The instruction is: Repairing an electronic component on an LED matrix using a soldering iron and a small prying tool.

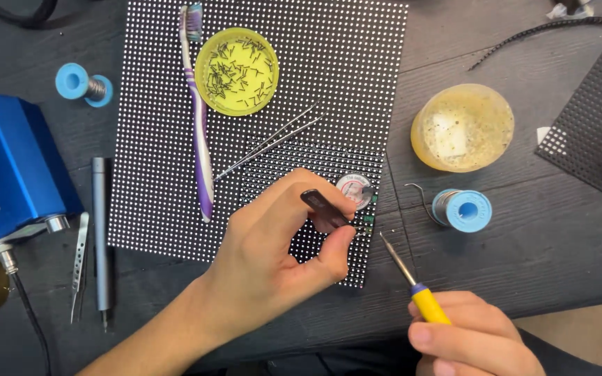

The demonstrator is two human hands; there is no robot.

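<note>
Pinched between left hand [273, 257] thumb and fingers, dark tweezers [325, 210] point at the LED panel [175, 139] edge, centre frame. Right hand [472, 338], lower right, is clenched on a yellow-handled soldering iron [412, 278], tip near the same spot. Tweezers look light, stiff and slippery, best held mid-shank. Toothbrush [200, 132] and yellow lid [237, 71] of pins lie upper centre.

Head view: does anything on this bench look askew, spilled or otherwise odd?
Only one oddity: a purple toothbrush lies on the dotted panel beside a yellow lid holding small metal pins. Nothing looks spilled or damaged.
</note>
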